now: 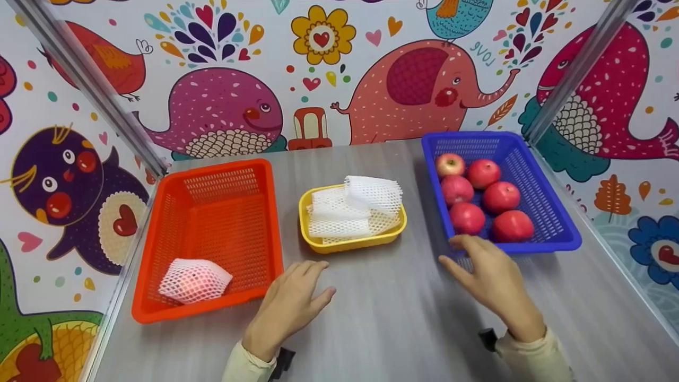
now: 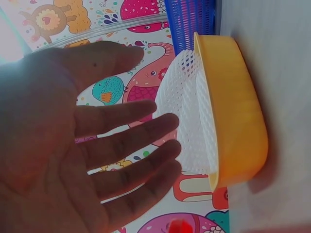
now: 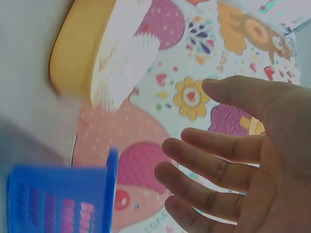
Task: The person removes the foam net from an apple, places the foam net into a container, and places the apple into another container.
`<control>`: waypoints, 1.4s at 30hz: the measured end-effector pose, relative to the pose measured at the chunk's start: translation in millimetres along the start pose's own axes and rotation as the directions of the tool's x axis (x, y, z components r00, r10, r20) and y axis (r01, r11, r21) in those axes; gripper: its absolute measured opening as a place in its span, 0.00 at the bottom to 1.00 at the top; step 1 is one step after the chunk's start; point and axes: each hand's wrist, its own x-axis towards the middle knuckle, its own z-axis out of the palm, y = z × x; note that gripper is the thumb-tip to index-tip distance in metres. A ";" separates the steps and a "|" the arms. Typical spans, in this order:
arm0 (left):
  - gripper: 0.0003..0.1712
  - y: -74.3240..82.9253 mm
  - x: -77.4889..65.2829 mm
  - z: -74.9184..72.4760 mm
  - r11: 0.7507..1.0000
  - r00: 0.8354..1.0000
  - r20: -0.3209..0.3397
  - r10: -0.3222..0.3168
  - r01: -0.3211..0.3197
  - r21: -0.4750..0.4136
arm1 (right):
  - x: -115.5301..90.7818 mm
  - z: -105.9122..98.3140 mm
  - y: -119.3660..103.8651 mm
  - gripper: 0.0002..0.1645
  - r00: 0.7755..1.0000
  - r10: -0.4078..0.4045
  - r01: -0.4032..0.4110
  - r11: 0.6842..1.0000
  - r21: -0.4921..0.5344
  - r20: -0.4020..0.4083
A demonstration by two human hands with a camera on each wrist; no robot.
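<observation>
My left hand (image 1: pixel 290 302) hovers over the table between the red basket and the yellow tray, fingers loosely extended and holding nothing. Its palm faces the yellow tray (image 2: pixel 240 111) in the left wrist view. White foam net sleeves (image 1: pixel 345 212) are heaped in that tray. At the near edge of the blue basket (image 1: pixel 551 223) my right hand (image 1: pixel 490 278) is held with fingers spread, also holding nothing. Several red apples (image 1: pixel 501 197) lie inside the blue basket. One apple wrapped in a foam net (image 1: pixel 195 281) sits in the near left corner of the red basket (image 1: pixel 228 223).
A wall with cartoon animals (image 1: pixel 223 106) stands behind the baskets. Metal posts (image 1: pixel 583 69) rise at the back corners. Grey tabletop (image 1: pixel 366 318) lies in front of the yellow tray and between both hands.
</observation>
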 end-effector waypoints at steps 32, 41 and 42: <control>0.31 -102.5 -13.2 -96.2 0.926 0.947 0.058 -0.316 0.295 0.235 | -9.5 21.0 -5.5 0.20 0.994 0.046 -0.055 0.995 0.088 0.100; 0.25 -138.8 -37.1 -100.6 0.928 0.925 0.156 -0.346 0.313 0.203 | -12.2 23.6 -5.2 0.18 0.987 0.078 -0.092 0.991 0.093 0.143; 0.25 -141.7 -39.3 -101.1 0.933 0.918 0.197 -0.344 0.311 0.182 | -13.0 24.2 -5.4 0.18 0.984 0.085 -0.100 0.991 0.093 0.154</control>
